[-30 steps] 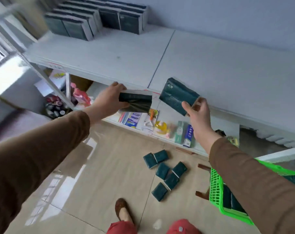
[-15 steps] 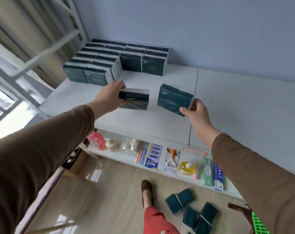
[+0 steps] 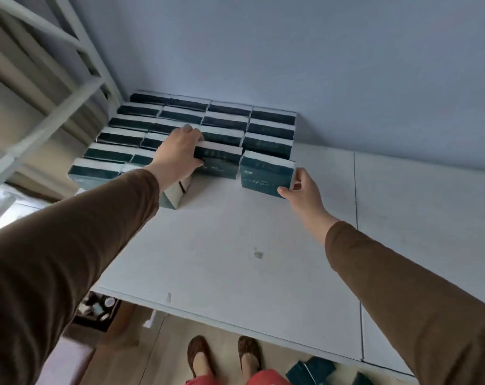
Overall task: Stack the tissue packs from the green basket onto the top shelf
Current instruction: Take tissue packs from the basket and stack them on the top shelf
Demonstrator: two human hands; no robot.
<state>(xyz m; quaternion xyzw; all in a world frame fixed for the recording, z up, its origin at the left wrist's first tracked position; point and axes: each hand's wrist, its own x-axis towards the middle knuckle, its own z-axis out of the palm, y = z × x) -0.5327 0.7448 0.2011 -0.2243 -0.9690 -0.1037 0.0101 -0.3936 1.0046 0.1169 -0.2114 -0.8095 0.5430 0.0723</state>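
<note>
While both brown-sleeved arms reach up over it, the white top shelf (image 3: pixel 235 245) fills most of the view, its flat surface split by a thin seam towards the right-hand edge and marked by a small grey smudge near the middle. Against the blue-grey wall (image 3: pixel 319 65), in the far left corner of the shelf, sits the block of stacked tissue packs (image 3: pixel 208 118): dark teal wrappers with pale, whitish top faces, lined up in four columns and several rows, stepping towards the front edge on the left side.

At the front of that block the left hand (image 3: pixel 177 154) grips a tissue pack (image 3: pixel 219 162), fingers curled over its top edge and thumb on its teal front face, which carries faint light script. That pack stands upright on the shelf, touching the row behind it. Just beside it, to the right, the right hand (image 3: pixel 299 190) pinches a second tissue pack (image 3: pixel 266 173) by its lower right corner, thumb in front and fingers behind; this one also shows a teal face with small pale lettering and a white upper side, and stands close in front of the rightmost column.

Below the shelf's near edge, two brown slippers (image 3: pixel 224 357) stand on the pale floor, and a few loose teal packs (image 3: pixel 310 370) lie on the floor beside them.
</note>
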